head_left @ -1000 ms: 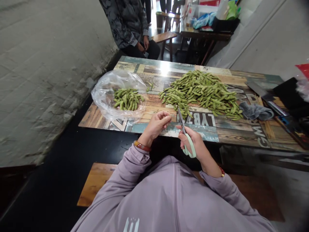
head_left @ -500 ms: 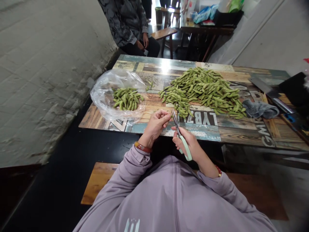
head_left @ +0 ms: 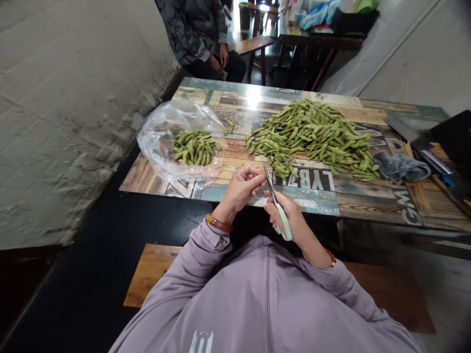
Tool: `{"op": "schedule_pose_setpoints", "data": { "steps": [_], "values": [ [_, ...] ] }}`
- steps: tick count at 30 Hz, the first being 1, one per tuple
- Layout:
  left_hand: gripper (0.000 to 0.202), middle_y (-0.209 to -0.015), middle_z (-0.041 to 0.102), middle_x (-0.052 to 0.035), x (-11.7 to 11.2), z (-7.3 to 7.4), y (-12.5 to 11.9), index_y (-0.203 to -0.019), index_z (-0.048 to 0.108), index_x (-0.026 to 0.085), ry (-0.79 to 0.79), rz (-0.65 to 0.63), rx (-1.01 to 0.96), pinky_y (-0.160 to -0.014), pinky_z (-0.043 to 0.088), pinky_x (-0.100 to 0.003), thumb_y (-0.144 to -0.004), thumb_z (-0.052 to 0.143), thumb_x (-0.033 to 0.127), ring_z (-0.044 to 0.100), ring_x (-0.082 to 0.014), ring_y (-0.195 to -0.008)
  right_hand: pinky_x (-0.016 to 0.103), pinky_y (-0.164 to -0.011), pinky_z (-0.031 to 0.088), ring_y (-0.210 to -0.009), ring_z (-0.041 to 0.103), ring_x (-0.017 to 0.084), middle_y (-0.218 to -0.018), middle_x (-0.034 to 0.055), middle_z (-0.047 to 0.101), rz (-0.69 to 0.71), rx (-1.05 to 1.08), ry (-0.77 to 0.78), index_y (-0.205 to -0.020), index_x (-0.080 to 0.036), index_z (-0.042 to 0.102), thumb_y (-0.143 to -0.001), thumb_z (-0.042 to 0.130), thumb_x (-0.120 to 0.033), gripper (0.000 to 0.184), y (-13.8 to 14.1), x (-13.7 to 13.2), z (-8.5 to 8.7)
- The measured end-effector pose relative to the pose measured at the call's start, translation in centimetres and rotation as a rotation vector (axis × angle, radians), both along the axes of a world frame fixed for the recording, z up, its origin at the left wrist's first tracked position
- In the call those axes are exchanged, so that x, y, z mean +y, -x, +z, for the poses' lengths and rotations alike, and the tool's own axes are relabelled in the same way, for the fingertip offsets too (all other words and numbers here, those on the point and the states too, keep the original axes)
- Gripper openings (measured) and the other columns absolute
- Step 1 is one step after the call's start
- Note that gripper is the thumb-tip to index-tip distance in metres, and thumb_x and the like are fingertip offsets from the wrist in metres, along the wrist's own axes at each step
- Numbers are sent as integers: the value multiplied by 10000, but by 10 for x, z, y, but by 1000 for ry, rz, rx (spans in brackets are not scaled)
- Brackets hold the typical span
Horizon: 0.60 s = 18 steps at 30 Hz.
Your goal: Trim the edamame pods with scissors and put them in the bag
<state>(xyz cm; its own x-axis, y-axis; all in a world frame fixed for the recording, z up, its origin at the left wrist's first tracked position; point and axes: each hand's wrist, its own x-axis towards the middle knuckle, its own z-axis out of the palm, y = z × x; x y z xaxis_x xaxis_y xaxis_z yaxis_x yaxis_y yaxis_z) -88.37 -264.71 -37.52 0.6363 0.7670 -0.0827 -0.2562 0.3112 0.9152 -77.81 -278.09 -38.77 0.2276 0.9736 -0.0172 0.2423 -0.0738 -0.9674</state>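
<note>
In the head view, my left hand [head_left: 241,190] pinches a green edamame pod, mostly hidden by the fingertips, just above the table's near edge. My right hand [head_left: 291,212] is wrapped round the pale green handles of a pair of scissors [head_left: 283,221]. Their metal blades point up and away from me, right beside my left fingertips. Beyond the scissors lies a big heap of edamame pods [head_left: 312,135]. To the left, a smaller pile of pods [head_left: 196,148] sits in the opened mouth of a clear plastic bag [head_left: 158,147].
Small green trimmings [head_left: 230,126] lie between bag and heap. On the right of the patterned table [head_left: 368,201] are a grey cloth [head_left: 402,166] and a cleaver [head_left: 403,128]. A person [head_left: 198,39] sits past the far edge. A wall [head_left: 66,122] runs along the left.
The scissor blades look closer together than before. My hands stay almost in place, and the camera view has shifted slightly. The piles look the same.
</note>
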Motion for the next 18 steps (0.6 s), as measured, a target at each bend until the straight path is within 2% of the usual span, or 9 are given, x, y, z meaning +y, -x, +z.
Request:
{"op": "schedule_pose_setpoints", "data": {
  "steps": [5,12,18],
  "values": [
    [381,-586,641,19,0,1,0,-736,546,147,7,16,17,-414,273,-154,-651,846,366,410,-11,-387,218,-415,480,-484,548,89,-863,13,592,-10,-10,-4,-1230,-198,577,-936,536,-536,450,-2,0,-2],
    [384,-572,627,31,2,0,-1,-745,538,153,9,32,9,-405,255,-152,-653,843,367,410,-13,-379,262,-635,544,-695,610,140,-926,46,620,85,-51,-54,-1260,-195,548,-945,540,-505,443,-7,-5,2],
    [377,-582,627,30,0,2,0,-741,533,155,6,28,22,-403,250,-155,-662,835,366,404,-11,-379,262,-620,527,-698,604,148,-888,48,627,75,-82,-35,-1229,-188,569,-950,536,-477,404,-6,-2,3]
  ]
}}
